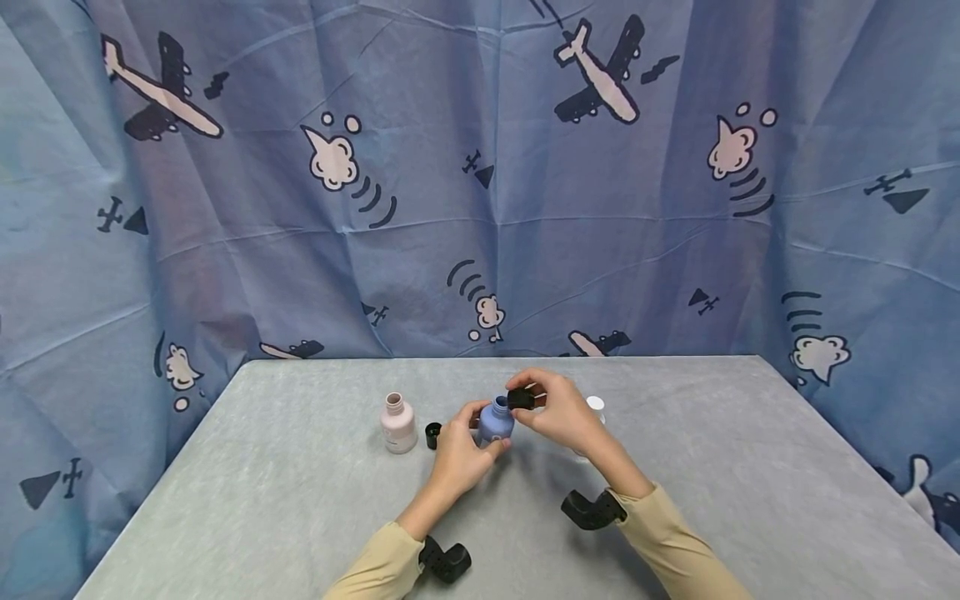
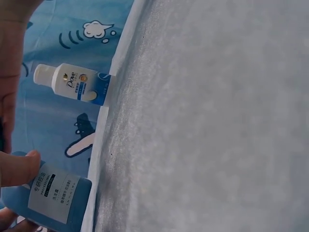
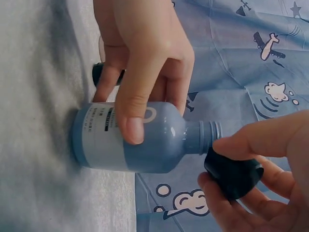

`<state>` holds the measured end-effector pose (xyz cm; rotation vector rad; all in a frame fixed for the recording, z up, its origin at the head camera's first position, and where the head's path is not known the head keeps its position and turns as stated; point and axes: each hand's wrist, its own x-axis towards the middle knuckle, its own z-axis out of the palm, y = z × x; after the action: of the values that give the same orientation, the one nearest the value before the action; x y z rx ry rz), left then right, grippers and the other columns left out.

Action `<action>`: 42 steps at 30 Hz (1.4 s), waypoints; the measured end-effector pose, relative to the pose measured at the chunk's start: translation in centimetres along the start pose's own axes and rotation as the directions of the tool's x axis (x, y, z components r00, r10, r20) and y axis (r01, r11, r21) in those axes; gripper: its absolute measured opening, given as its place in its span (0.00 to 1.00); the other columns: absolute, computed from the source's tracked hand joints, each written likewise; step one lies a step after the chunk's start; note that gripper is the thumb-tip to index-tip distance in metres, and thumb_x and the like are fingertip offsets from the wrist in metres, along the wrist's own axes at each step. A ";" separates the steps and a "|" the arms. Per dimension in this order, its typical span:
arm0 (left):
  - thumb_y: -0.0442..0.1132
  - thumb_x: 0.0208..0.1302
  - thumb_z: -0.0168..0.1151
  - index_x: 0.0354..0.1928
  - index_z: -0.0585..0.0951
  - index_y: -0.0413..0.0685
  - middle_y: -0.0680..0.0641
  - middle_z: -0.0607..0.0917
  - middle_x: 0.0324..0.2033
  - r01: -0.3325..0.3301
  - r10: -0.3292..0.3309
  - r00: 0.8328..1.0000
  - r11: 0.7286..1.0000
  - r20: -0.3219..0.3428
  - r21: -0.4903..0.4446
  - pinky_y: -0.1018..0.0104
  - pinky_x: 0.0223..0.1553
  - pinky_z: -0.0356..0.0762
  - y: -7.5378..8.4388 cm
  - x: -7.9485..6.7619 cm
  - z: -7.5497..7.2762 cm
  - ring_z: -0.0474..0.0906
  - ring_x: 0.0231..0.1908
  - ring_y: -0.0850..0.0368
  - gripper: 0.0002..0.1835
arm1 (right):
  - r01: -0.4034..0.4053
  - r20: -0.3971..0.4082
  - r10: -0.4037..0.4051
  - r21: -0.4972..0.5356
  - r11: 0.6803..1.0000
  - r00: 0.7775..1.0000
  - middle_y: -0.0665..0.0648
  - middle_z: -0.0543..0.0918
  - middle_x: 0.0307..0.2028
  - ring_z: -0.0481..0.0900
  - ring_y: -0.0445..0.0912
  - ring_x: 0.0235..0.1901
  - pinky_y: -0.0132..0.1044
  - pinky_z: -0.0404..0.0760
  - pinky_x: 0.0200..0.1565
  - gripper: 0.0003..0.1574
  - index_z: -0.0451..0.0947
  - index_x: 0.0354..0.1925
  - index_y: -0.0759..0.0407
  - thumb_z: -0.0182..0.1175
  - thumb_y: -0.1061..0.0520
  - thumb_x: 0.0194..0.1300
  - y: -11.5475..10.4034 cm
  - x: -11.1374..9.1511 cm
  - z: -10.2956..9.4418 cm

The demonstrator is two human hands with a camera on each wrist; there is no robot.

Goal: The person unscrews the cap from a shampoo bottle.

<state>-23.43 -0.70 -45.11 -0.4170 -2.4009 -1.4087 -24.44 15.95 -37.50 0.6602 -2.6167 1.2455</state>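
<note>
My left hand (image 1: pixel 461 454) grips a blue bottle (image 1: pixel 496 423) round its body, thumb across the front near the label. The bottle's threaded neck is bare, and it stands upright close over the table. Just beside that neck, my right hand (image 1: pixel 558 410) pinches a black cap (image 3: pixel 232 175) between thumb and fingers, tilted off the mouth. Left of the left hand stands a pale pink bottle (image 1: pixel 398 425) with an uncovered neck. A second black cap (image 1: pixel 432 435) lies between that bottle and the left hand, partly hidden by the hand.
A white Dove bottle (image 2: pixel 79 84) with a blue base stands behind the right hand, mostly hidden in the head view. The pale grey table (image 1: pixel 300 483) reaches back to a blue curtain (image 1: pixel 420 192) printed with planes. Each wrist wears a black camera mount (image 1: pixel 592 509).
</note>
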 end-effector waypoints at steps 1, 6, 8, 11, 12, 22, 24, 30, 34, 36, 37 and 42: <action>0.39 0.47 0.75 0.53 0.78 0.42 0.42 0.86 0.43 0.006 -0.006 1.000 1.000 -0.006 0.001 0.62 0.40 0.78 0.0 0.0 0.0 0.83 0.43 0.49 0.29 | 0.000 -0.008 0.000 -0.005 1.000 1.000 0.61 0.83 0.42 0.83 0.51 0.40 0.40 0.84 0.43 0.19 0.80 0.44 0.63 0.68 0.70 0.51 0.1 0.0 0.0; 0.39 0.46 0.75 0.53 0.78 0.42 0.42 0.86 0.43 0.024 -0.024 0.999 1.000 -0.022 -0.001 0.61 0.41 0.78 0.0 0.1 0.2 0.84 0.43 0.50 0.29 | 0.001 -0.046 -0.004 -0.059 0.998 0.999 0.61 0.82 0.44 0.82 0.52 0.41 0.40 0.84 0.42 0.20 0.83 0.44 0.61 0.67 0.69 0.50 0.5 -0.1 0.1; 0.39 0.47 0.75 0.53 0.77 0.42 0.41 0.86 0.43 0.038 -0.038 0.999 0.999 -0.018 -0.002 0.61 0.42 0.79 0.0 0.1 0.2 0.83 0.43 0.50 0.29 | -0.002 -0.056 -0.002 -0.077 0.997 0.998 0.60 0.82 0.44 0.82 0.51 0.42 0.39 0.84 0.42 0.20 0.83 0.44 0.61 0.68 0.68 0.49 0.6 -0.1 0.2; 0.39 0.48 0.74 0.54 0.77 0.42 0.41 0.86 0.44 0.059 -0.059 0.998 0.998 -0.016 0.002 0.59 0.42 0.79 0.0 0.1 0.3 0.83 0.44 0.50 0.29 | -0.004 -0.079 -0.006 -0.131 0.991 0.997 0.58 0.84 0.43 0.81 0.50 0.42 0.41 0.83 0.42 0.19 0.84 0.43 0.59 0.69 0.66 0.49 0.9 0.0 0.3; 0.39 0.48 0.74 0.54 0.77 0.41 0.41 0.86 0.44 0.062 -0.062 0.998 0.998 -0.020 0.004 0.59 0.42 0.79 -0.1 0.1 0.3 0.83 0.44 0.49 0.29 | -0.007 -0.087 -0.007 -0.155 0.988 0.996 0.57 0.84 0.42 0.81 0.49 0.41 0.42 0.82 0.42 0.19 0.84 0.43 0.59 0.70 0.65 0.49 1.0 -0.1 0.3; 0.37 0.48 0.74 0.53 0.76 0.39 0.39 0.86 0.44 0.056 -0.056 0.996 0.998 -0.065 0.001 0.58 0.43 0.80 -0.4 0.1 0.5 0.84 0.44 0.49 0.29 | -0.007 -0.119 -0.026 -0.267 0.964 0.993 0.53 0.85 0.35 0.79 0.47 0.35 0.33 0.78 0.34 0.19 0.84 0.40 0.56 0.73 0.63 0.46 1.4 -0.3 1.1; 0.37 0.48 0.74 0.53 0.76 0.38 0.39 0.86 0.44 0.061 -0.061 0.996 0.998 -0.061 0.001 0.58 0.43 0.80 -0.4 0.1 0.4 0.84 0.44 0.49 0.29 | -0.015 -0.115 -0.016 -0.263 0.965 0.993 0.54 0.84 0.35 0.80 0.47 0.36 0.34 0.79 0.35 0.19 0.84 0.40 0.56 0.73 0.63 0.46 1.3 -0.4 1.2; 0.39 0.48 0.74 0.55 0.76 0.38 0.38 0.84 0.45 0.080 -0.079 0.996 0.996 -0.037 0.024 0.56 0.42 0.81 0.0 0.1 -0.1 0.83 0.43 0.47 0.30 | -0.041 -0.085 0.018 -0.277 0.960 0.996 0.55 0.83 0.37 0.82 0.49 0.36 0.38 0.81 0.37 0.19 0.83 0.40 0.57 0.72 0.66 0.46 1.3 -0.6 1.6; 0.41 0.50 0.74 0.57 0.76 0.40 0.40 0.81 0.45 0.109 -0.108 0.994 0.993 -0.021 0.053 0.58 0.43 0.79 0.0 0.1 -0.3 0.82 0.43 0.49 0.32 | -0.050 -0.053 0.036 -0.295 0.954 0.998 0.57 0.83 0.38 0.82 0.49 0.36 0.38 0.81 0.37 0.19 0.83 0.40 0.59 0.71 0.67 0.46 1.5 -0.6 1.8; 0.42 0.50 0.74 0.58 0.76 0.40 0.41 0.80 0.45 0.110 -0.109 0.994 0.992 -0.016 0.066 0.59 0.42 0.78 0.0 0.1 -0.4 0.81 0.43 0.49 0.32 | -0.052 -0.035 0.043 -0.300 0.952 0.998 0.57 0.83 0.38 0.82 0.49 0.36 0.39 0.81 0.38 0.18 0.84 0.40 0.60 0.71 0.66 0.46 1.6 -0.6 1.9; 0.42 0.50 0.74 0.58 0.76 0.40 0.41 0.80 0.44 0.107 -0.107 0.994 0.992 -0.012 0.071 0.60 0.42 0.78 0.0 0.1 -0.4 0.80 0.42 0.50 0.32 | -0.052 -0.028 0.046 -0.306 0.951 0.999 0.57 0.84 0.38 0.82 0.49 0.36 0.39 0.81 0.37 0.18 0.84 0.40 0.59 0.71 0.66 0.46 1.7 -0.6 2.0; 0.41 0.50 0.74 0.58 0.76 0.40 0.41 0.80 0.44 0.098 -0.098 0.995 0.991 -0.001 0.087 0.63 0.40 0.77 0.0 0.1 -0.6 0.80 0.42 0.50 0.32 | -0.076 -0.001 0.079 -0.304 0.950 0.997 0.56 0.84 0.38 0.80 0.46 0.34 0.38 0.79 0.37 0.18 0.84 0.41 0.58 0.72 0.64 0.47 2.0 -0.7 2.3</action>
<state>-23.46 -1.24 -44.78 -0.2838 -2.5053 -1.3382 -24.71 15.54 -40.56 0.5138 -2.7830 0.8276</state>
